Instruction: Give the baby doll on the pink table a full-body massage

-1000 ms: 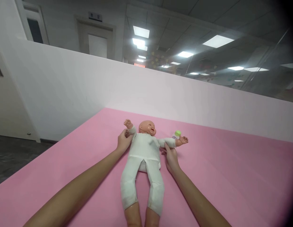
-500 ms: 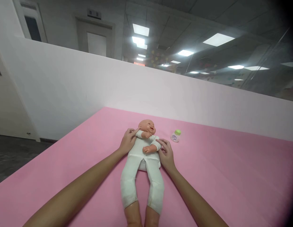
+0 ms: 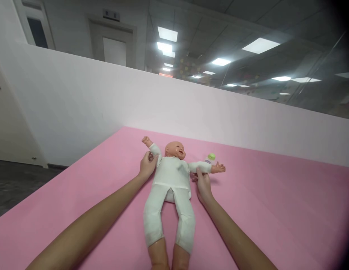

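On its back lies a baby doll [image 3: 171, 172] with a white cloth body and plastic head, forearms and feet, its head turned to the right. Both of its arms are spread outward. My left hand [image 3: 148, 164] is closed round the upper sleeve of the doll's arm on the left, which points up and away. On the other side my right hand [image 3: 203, 182] pinches the sleeve of the arm that stretches to the right, thumb on top and fingers partly hidden beneath. Just behind that sleeve stands a small clear bottle [image 3: 211, 157] with a green cap, its lower part covered.
The doll rests on a pink tabletop [image 3: 261, 210]. A low white partition [image 3: 169, 101] runs along the table's far edge, with glass above it on the right. The table's left edge drops to a dark floor [image 3: 14, 183].
The doll's arms, folded over its chest before, are now swung out to both sides. My hands moved slightly outward with them and closed on the sleeves. The bottle is now partly covered.
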Demonstrator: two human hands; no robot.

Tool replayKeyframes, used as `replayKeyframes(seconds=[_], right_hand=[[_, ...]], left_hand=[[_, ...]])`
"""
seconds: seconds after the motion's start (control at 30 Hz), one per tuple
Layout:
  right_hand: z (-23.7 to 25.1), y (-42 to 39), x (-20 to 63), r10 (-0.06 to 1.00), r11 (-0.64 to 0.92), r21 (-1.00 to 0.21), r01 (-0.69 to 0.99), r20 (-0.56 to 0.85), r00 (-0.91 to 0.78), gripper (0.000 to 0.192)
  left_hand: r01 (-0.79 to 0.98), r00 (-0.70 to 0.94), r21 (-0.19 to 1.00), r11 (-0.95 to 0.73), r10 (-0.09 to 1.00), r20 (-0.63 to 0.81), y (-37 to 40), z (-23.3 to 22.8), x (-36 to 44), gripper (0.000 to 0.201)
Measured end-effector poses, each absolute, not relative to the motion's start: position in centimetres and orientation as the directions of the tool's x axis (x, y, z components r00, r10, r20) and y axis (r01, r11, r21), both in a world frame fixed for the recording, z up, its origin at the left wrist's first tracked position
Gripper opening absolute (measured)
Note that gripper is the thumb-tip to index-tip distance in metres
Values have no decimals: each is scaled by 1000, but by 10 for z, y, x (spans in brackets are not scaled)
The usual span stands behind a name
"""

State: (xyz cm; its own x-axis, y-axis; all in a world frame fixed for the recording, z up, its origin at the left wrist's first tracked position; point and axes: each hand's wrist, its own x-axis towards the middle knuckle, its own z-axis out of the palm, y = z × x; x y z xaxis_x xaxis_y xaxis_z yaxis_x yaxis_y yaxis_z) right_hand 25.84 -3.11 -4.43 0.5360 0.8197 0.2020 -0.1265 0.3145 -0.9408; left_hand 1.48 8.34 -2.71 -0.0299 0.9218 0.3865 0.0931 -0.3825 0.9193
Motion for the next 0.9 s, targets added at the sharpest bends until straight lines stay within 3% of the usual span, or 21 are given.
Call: replayKeyframes(seconds=[0.1, 0.23, 0.37, 0.47, 0.57, 0.73, 0.9], right_hand=[[-43, -33, 258, 819, 290, -951, -111, 186, 543, 43], [-41, -39, 256, 802, 313, -930, 195, 368, 471, 39], [-40, -42, 255, 755, 434, -729, 529, 615, 228, 35], [-39, -42, 257, 714, 462, -613, 641, 686, 142, 45], [-39, -42, 258, 713, 463, -610, 643, 688, 139, 48], [-37, -41, 256, 755, 415, -714, 564, 616, 224, 30], [-40, -38, 254, 779, 388, -873, 296, 482, 401, 43]], left_hand=[[133, -33, 916, -378, 922, 386, 82, -27, 15, 29], [197, 70, 821, -535, 843, 533, 78, -26, 17, 28], [242, 184, 720, -651, 759, 624, 74, -25, 20, 38], [251, 182, 730, -636, 771, 610, 73, -25, 19, 38], [246, 172, 744, -621, 783, 597, 74, -25, 19, 37], [206, 112, 794, -572, 820, 562, 81, -27, 17, 32], [59, -7, 916, -398, 917, 399, 89, -33, 15, 41]])
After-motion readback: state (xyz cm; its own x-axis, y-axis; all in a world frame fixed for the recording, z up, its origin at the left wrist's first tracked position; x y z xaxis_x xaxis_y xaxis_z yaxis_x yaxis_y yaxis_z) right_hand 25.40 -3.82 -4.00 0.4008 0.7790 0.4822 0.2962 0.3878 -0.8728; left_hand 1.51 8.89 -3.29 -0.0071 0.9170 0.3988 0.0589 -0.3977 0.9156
